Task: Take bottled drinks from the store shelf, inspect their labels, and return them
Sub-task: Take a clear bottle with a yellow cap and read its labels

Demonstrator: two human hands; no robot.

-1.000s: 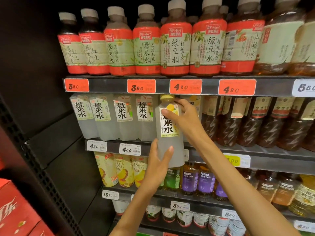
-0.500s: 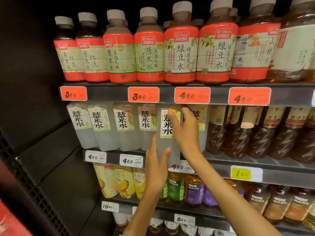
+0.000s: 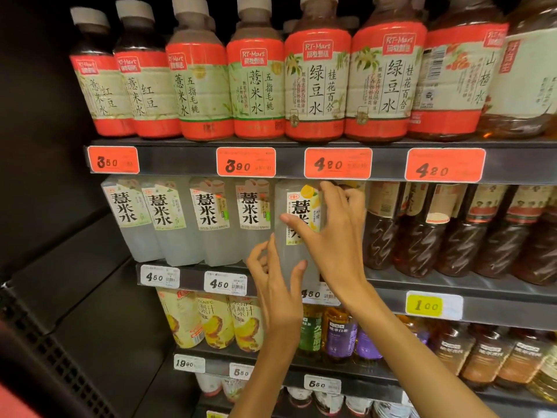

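Note:
A clear bottle with a white label and a yellow lemon picture [image 3: 301,202] stands upright in the second shelf's row, at the right end of several similar pale bottles [image 3: 208,224]. My right hand [image 3: 334,236] holds its upper part, thumb across the label and fingers round its right side. My left hand [image 3: 277,285] holds the lower part, thumb on the front and curled fingers at its left side. The bottle's cap is hidden behind the shelf edge above.
Red-labelled bottles [image 3: 316,82] fill the top shelf above orange price tags [image 3: 337,162]. Dark tea bottles [image 3: 422,233] stand right of my hands. Juice and tea bottles [image 3: 217,321] line the lower shelves. A dark side wall [image 3: 60,236] closes off the left.
The bottle has moved from in front of the shelf back into its row on the second shelf. Both hands followed it in, and the view moved closer.

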